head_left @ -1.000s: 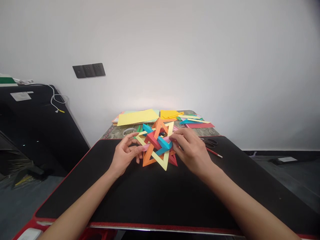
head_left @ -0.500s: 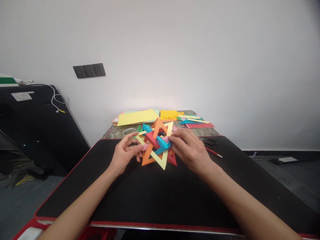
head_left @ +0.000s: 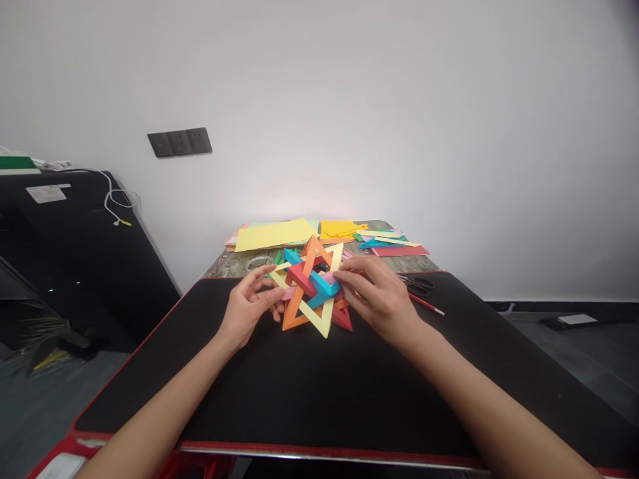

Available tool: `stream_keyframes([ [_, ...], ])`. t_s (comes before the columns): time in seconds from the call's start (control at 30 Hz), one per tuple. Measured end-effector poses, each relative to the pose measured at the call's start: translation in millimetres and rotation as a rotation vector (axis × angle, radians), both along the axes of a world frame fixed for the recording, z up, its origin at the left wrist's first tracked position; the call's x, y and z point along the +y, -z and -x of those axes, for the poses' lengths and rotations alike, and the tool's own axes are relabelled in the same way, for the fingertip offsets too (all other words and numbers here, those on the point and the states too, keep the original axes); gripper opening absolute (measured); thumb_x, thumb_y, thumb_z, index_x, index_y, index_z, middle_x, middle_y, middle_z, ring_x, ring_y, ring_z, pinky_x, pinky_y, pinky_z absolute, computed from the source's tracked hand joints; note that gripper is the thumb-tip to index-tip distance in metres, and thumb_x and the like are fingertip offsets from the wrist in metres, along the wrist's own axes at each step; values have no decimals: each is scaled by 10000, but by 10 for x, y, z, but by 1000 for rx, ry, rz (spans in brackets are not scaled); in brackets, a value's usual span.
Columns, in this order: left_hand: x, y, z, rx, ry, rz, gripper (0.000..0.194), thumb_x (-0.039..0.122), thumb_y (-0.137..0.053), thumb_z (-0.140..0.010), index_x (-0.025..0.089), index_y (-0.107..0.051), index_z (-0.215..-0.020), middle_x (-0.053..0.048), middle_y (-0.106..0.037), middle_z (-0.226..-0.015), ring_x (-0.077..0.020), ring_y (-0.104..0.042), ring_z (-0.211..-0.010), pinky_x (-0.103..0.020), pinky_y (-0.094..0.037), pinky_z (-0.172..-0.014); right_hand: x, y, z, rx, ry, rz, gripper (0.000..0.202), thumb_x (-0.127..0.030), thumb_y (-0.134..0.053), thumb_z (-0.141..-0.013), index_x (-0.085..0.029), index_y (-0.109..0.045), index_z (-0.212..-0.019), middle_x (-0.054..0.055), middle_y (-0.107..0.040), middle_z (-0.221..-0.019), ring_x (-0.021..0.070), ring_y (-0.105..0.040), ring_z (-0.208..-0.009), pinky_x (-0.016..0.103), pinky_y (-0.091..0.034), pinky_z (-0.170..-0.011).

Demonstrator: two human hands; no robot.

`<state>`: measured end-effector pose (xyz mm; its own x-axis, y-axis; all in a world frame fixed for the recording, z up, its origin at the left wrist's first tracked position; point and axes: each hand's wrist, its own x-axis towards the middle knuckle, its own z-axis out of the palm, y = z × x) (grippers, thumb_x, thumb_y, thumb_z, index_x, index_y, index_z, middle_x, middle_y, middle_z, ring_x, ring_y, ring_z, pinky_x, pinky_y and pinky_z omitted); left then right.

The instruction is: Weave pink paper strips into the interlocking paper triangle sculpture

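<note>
Between my hands is a paper star point(head_left: 327, 288) of interlocked folded strips in orange, pale yellow, blue, red and pink. Its lower points hang just over or touch the black mat point(head_left: 319, 392); I cannot tell which. My left hand point(head_left: 251, 303) grips the star's left side, thumb by a pink piece and fingers curled behind. On the right side, my right hand point(head_left: 379, 293) pinches near a pink strip beside the blue corner. Its fingertips partly cover that strip, and the back of the star is hidden.
At the back lie yellow paper sheets point(head_left: 274, 235), orange-yellow paper point(head_left: 337, 229) and a pile of coloured strips point(head_left: 389, 238). A roll of clear tape point(head_left: 259, 262) sits behind my left hand. Scissors point(head_left: 421, 285) and a red pencil point(head_left: 426, 304) lie right of my right hand.
The star and both hands hold almost the same place; the star has shifted very slightly left. The grip of each hand looks the same.
</note>
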<state>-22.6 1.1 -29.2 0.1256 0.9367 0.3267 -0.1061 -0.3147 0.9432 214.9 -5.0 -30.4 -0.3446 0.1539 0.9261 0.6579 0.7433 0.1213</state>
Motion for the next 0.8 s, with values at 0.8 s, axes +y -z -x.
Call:
stream_keyframes([
  [0.8,32,13,2,47,-78,-142,558,190,-802,-655,179,-530,-1142,-9,-571,-903,-112,-643,-584,-255,-553,-520,32,-48,-70,842,-337,1093,326,-374,-806,-614,-152,-759,-849,63,-759,-722,218,-726,-654,374,-624,-678],
])
